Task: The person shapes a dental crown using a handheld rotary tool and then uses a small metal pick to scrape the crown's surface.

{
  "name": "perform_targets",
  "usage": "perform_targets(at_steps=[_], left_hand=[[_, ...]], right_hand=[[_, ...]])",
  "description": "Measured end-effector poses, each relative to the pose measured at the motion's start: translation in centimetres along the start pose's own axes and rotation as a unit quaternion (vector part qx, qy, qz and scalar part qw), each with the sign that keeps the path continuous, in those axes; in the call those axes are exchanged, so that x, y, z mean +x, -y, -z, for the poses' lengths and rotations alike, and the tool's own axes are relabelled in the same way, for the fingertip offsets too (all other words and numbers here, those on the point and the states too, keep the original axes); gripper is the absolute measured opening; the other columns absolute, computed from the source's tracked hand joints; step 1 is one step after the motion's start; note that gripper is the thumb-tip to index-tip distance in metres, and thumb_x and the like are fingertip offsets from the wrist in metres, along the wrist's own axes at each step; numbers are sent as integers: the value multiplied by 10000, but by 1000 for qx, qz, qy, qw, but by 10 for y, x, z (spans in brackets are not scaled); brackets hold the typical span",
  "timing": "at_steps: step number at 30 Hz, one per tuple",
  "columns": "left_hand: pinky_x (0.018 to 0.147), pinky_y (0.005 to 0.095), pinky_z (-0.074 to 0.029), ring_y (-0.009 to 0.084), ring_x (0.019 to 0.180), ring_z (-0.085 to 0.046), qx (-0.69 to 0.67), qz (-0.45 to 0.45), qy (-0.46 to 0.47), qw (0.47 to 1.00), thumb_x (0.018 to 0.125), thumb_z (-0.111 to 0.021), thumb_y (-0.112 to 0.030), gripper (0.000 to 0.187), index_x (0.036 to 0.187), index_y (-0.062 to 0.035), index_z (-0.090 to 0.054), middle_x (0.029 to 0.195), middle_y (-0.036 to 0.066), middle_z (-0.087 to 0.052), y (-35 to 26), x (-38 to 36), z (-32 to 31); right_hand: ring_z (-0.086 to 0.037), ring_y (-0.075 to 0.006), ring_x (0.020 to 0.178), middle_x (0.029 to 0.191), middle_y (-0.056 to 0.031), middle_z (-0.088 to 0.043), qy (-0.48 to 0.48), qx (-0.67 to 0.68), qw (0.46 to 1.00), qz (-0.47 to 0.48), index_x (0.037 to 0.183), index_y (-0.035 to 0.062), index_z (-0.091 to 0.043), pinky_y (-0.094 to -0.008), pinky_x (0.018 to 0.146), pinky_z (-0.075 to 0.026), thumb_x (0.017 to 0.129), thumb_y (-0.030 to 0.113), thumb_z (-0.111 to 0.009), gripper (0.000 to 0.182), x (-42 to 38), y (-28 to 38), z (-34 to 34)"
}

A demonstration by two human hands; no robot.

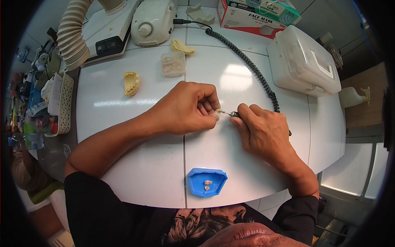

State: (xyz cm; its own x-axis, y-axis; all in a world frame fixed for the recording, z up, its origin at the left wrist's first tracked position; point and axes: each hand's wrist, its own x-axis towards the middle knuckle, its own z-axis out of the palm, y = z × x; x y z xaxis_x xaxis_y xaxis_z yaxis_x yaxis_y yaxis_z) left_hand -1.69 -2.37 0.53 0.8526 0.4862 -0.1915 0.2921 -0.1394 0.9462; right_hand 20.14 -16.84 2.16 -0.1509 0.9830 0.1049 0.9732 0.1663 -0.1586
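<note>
Over the middle of the white table, my left hand point(191, 108) pinches a small, pale yellowish dental piece point(217, 111) between thumb and fingertips; its exact shape is mostly hidden. My right hand point(263, 129) is closed around a rotary handpiece point(234, 114), whose thin bur points left and meets the piece, or nearly so. A black coiled cord point(251, 66) runs from behind the right hand up to a white control box. Nearer my body, a blue tray point(197, 190) bears two small pinkish-beige pieces point(207, 182).
A yellow dental cast point(131, 83) lies left of a clear box point(173, 64) of pale bits, with another cast point(182, 47) behind. At the back stand the control box point(153, 22), a ribbed hose point(73, 35) and a face mask box point(251, 18). A translucent case point(302, 61) stands right.
</note>
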Motion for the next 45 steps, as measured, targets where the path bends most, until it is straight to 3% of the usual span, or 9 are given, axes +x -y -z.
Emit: perform_targets(at_steps=[6, 9, 15, 18, 24, 28, 36, 45], left_hand=[[730, 179, -527, 32, 845, -622, 1, 4, 1, 1000, 921, -831, -96, 207, 1048, 25, -721, 962, 16, -705, -1, 0, 0], [726, 180, -526, 32, 842, -619, 2, 2, -2, 1000, 923, -830, -93, 202, 1045, 25, -721, 957, 14, -702, -1, -1, 0], [715, 180, -524, 31, 831, -616, -2, 2, -2, 1000, 925, -829, -88, 195, 1039, 25, -719, 945, 11, -695, -2, -1, 0], [711, 177, -522, 28, 825, -614, 3, -3, -3, 1000, 926, -829, -84, 192, 1036, 26, -716, 938, 6, -689, -4, -1, 0], [708, 174, -520, 26, 812, -609, -2, 0, -2, 1000, 932, -824, -68, 182, 1039, 28, -713, 939, 5, -690, -2, -1, 0], [709, 181, -533, 30, 812, -627, -18, 5, -4, 1000, 936, -827, -68, 177, 1037, 24, -713, 945, 18, -700, -2, -1, -1], [748, 185, -554, 82, 900, -744, -64, -12, -16, 998, 982, -802, -60, 254, 1168, 48, -667, 1004, 85, -772, 2, 0, 1], [774, 197, -577, 107, 929, -768, -78, -7, -12, 997, 1004, -792, -57, 270, 1231, 41, -683, 1027, 95, -769, 6, 1, 2]], right_hand=[[-673, -311, 556, 711, -76, -631, -12, -14, 1000, -5, 978, 94, -658, -452, 500, -517, 1089, 361, -701, 291, -1, 1, -3], [-634, -333, 581, 702, -79, -597, -11, 8, 1000, -9, 961, 90, -638, -466, 530, -474, 1081, 285, -707, 239, -1, 2, -1], [-673, -310, 559, 711, -79, -632, -6, -3, 1000, 2, 975, 97, -667, -449, 511, -521, 1080, 356, -715, 284, -1, 1, 0], [-652, -331, 596, 727, -78, -621, 12, 9, 1000, 8, 976, 87, -650, -455, 537, -487, 1069, 287, -715, 230, -1, -2, 2], [-670, -305, 557, 713, -73, -628, 6, 4, 1000, 13, 978, 94, -665, -454, 509, -512, 1080, 360, -715, 289, -1, -3, 1], [-666, -331, 564, 716, -88, -646, -18, 11, 1000, -14, 974, 87, -653, -470, 515, -510, 1091, 340, -695, 282, -2, 1, -3], [-676, -411, 626, 737, -145, -690, -18, 94, 994, -60, 963, 59, -625, -525, 589, -525, 1123, 332, -633, 317, -3, -10, 5], [-695, -414, 647, 759, -150, -723, 9, 127, 990, -63, 972, 51, -669, -531, 593, -527, 1116, 356, -643, 338, -2, -17, 12]])
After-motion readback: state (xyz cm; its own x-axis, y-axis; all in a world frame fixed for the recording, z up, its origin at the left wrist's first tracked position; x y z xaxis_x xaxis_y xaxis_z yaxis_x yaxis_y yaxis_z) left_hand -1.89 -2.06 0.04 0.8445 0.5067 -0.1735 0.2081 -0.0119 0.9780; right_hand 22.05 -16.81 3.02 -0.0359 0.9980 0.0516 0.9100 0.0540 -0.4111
